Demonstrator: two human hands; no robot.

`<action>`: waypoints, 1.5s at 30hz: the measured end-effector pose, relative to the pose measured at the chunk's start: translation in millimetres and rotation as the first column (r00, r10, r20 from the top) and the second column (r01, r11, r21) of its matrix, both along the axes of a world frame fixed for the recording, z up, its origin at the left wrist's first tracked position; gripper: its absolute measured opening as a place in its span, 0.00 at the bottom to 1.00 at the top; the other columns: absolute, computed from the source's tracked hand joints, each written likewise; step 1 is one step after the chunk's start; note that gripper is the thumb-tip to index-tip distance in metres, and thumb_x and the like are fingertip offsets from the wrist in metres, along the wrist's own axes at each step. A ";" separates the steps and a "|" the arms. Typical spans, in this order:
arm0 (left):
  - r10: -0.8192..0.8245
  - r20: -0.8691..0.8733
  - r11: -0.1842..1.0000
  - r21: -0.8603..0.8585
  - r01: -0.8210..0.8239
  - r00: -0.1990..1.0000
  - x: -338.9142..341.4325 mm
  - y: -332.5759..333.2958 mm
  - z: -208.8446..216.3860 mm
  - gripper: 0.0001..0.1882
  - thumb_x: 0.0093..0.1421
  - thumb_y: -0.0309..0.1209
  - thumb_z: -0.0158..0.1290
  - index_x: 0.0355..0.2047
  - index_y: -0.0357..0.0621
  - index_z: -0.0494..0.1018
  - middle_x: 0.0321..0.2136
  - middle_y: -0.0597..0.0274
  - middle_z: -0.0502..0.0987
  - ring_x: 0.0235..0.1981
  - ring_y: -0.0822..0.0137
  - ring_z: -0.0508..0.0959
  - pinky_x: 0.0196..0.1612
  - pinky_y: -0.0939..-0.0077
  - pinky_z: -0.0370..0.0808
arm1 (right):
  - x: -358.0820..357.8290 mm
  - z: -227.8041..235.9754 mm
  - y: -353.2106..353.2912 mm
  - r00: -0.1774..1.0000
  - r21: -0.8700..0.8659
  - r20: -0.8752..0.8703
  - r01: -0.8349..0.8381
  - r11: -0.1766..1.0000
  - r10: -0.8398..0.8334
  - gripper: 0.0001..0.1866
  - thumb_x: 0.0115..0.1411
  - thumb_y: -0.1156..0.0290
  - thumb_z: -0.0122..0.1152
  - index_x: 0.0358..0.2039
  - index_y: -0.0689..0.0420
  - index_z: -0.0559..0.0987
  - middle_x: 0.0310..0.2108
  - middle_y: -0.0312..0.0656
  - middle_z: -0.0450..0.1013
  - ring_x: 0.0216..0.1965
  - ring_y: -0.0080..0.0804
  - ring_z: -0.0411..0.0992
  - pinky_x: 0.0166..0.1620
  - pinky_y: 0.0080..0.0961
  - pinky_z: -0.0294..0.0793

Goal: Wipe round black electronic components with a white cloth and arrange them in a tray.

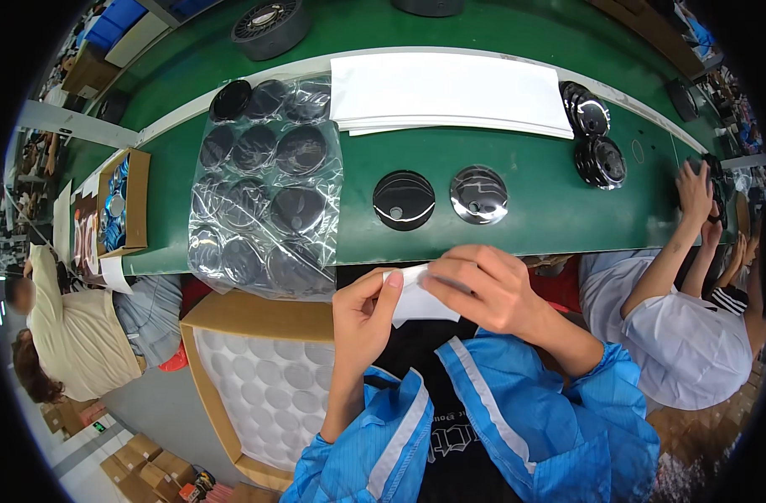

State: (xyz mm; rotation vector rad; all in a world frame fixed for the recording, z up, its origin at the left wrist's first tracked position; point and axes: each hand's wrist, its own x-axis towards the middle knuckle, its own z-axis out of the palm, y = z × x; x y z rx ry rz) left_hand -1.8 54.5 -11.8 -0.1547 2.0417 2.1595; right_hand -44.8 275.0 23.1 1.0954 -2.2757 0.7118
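Note:
Close to my body, just past the green table's front edge, I hold a small soft white sheet (423, 303); paper or thin cloth, I cannot tell. My left hand (364, 314) pinches its left end between thumb and fingers. At the other end, my right hand (488, 289) grips the upper right corner, fingers bent over it. Beyond my hands, two glossy black discs lie apart on the table: the left disc (404, 201) and the right disc (478, 195), each with a small round hole. Nothing touches either disc.
Bagged round black parts (303, 151) lie at left on the green table (525, 230). White sheets (450, 92) are stacked behind, beside piled black discs (599, 163). An open carton (316, 323) with a dimpled white tray stands below left. Co-workers sit on both sides.

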 end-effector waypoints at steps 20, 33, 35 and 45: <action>-0.256 -0.151 0.906 -0.382 0.182 0.955 1.0 -2.5 -2.4 0.22 0.67 0.24 0.63 0.23 0.30 0.61 0.65 0.50 0.79 0.23 0.68 0.67 0.28 0.76 0.70 | -78.8 -23.5 -1.4 0.390 -0.346 0.911 0.542 0.766 0.135 0.04 0.65 0.78 0.74 0.38 0.66 0.87 0.31 0.39 0.83 0.30 0.18 0.79 0.26 0.15 0.74; -0.277 -0.133 0.909 -0.358 0.214 0.952 -0.5 -7.7 -3.4 0.22 0.68 0.25 0.63 0.23 0.29 0.63 0.65 0.49 0.79 0.25 0.66 0.70 0.30 0.76 0.71 | -80.9 -24.8 -6.3 0.402 -0.289 0.914 0.551 0.783 0.054 0.05 0.65 0.77 0.74 0.37 0.66 0.88 0.31 0.39 0.84 0.30 0.18 0.79 0.22 0.14 0.71; -0.263 -0.170 0.918 -0.346 0.192 0.950 -0.2 -6.6 -5.8 0.22 0.67 0.25 0.63 0.23 0.29 0.63 0.65 0.49 0.79 0.26 0.67 0.72 0.31 0.77 0.72 | -80.4 -25.1 -6.6 0.406 -0.283 0.913 0.551 0.785 0.044 0.05 0.65 0.77 0.74 0.38 0.66 0.88 0.31 0.39 0.84 0.30 0.17 0.79 0.22 0.14 0.71; -0.250 -0.167 0.930 -0.315 0.189 0.954 -1.4 -7.5 -7.0 0.20 0.67 0.24 0.63 0.24 0.28 0.64 0.65 0.49 0.79 0.29 0.68 0.76 0.34 0.78 0.74 | -56.5 5.3 -10.2 0.674 -0.187 0.699 0.494 0.849 -0.238 0.12 0.61 0.78 0.76 0.46 0.65 0.88 0.42 0.44 0.84 0.35 0.28 0.82 0.32 0.20 0.80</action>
